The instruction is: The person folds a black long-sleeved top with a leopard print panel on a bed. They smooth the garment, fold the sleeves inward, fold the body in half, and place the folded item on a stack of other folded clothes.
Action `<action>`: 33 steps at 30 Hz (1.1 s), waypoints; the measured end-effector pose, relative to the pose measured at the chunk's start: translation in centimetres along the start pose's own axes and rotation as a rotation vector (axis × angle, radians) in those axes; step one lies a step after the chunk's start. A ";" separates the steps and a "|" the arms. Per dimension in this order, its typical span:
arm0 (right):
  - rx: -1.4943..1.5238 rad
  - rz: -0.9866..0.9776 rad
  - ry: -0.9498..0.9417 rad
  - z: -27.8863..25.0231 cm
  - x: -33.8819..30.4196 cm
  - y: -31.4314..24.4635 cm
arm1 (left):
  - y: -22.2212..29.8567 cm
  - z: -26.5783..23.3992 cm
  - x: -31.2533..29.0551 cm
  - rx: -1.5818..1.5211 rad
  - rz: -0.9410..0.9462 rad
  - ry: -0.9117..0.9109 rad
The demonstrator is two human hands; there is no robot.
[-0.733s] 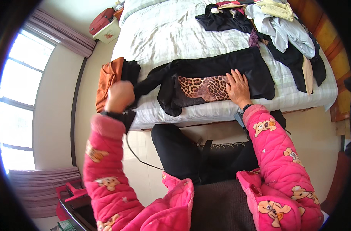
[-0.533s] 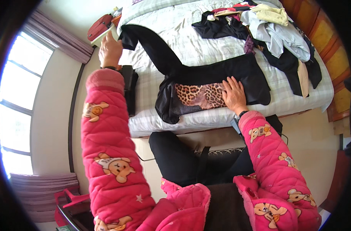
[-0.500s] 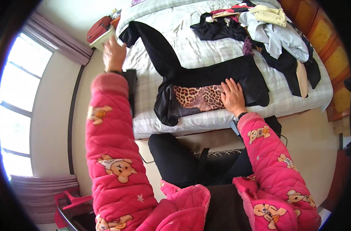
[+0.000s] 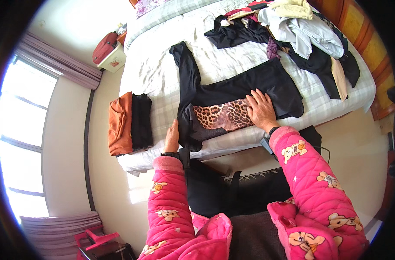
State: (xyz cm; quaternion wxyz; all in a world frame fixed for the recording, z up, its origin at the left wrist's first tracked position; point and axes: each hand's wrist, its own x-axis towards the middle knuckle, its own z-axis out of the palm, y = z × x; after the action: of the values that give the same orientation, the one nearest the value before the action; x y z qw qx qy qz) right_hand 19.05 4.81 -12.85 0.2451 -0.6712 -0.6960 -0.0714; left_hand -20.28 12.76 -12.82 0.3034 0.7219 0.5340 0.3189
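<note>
A black garment [image 4: 245, 85] with a leopard-print panel lies partly folded on the bed near its front edge. One long black sleeve stretches up and away from its left end. My right hand [image 4: 261, 110] rests flat on it, fingers extended, at the right end of the leopard print. At the garment's left edge, my left hand [image 4: 172, 137] stands on edge against the dark cloth, its fingers straight and holding nothing. Left of that hand sit folded clothes on the bed, a brown-orange one [image 4: 120, 123] beside a black one [image 4: 141, 121].
A loose heap of clothes [image 4: 303, 34] covers the bed's far right, with grey, cream and black pieces. The checked bed cover [image 4: 163, 82] spreads beneath everything. A red bag [image 4: 105, 47] tops a small cabinet [image 4: 113, 59] at far left. A pink-framed stool [image 4: 95, 238] stands at lower left.
My left hand has come down from the upper left to the garment's left edge. The black sleeve now points more straight away from me. My right hand stays on the cloth.
</note>
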 end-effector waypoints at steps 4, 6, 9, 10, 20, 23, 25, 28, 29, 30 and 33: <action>-0.003 0.000 0.007 0.0 -0.1 -0.1 | 1.4 0.7 1.5 -0.857 -0.718 -0.034; -0.001 -0.010 0.037 0.1 -0.2 0.0 | 2.5 1.1 1.9 -0.861 -0.627 0.002; 0.006 -0.015 0.053 0.3 -0.3 0.1 | 3.6 0.0 2.2 -0.812 -0.408 0.017; 0.008 -0.018 0.058 0.3 -0.3 0.2 | 3.7 -1.1 2.8 -0.574 -0.295 0.091; -0.003 -0.019 0.059 0.7 -0.2 0.5 | -4.6 -5.8 1.5 0.052 -0.422 0.077; -0.015 -0.018 0.070 0.8 -0.2 0.4 | -5.0 -4.5 1.1 0.277 -0.088 0.133; -0.007 -0.028 0.078 0.7 -0.2 0.3 | -4.2 -3.5 1.5 0.186 -0.331 0.146; -0.009 -0.008 0.038 0.6 -0.1 0.3 | -2.8 -3.0 1.6 0.165 -0.221 0.378; -0.003 0.004 0.026 0.6 -0.1 0.3 | -2.4 -2.8 1.3 0.254 -0.247 0.464; -0.011 -0.014 0.055 0.6 -0.1 0.3 | -2.0 -3.0 0.7 0.342 -0.344 0.406; -0.020 -0.023 0.062 0.6 -0.1 0.4 | -0.8 -2.9 0.4 0.668 -0.228 0.414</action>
State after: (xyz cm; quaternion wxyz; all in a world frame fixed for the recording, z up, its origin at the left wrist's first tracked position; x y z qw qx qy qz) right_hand 19.28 5.02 -13.51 0.2588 -0.6631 -0.6949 -0.1018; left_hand -22.94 13.61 -11.62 -0.0283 0.6376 0.7345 0.2307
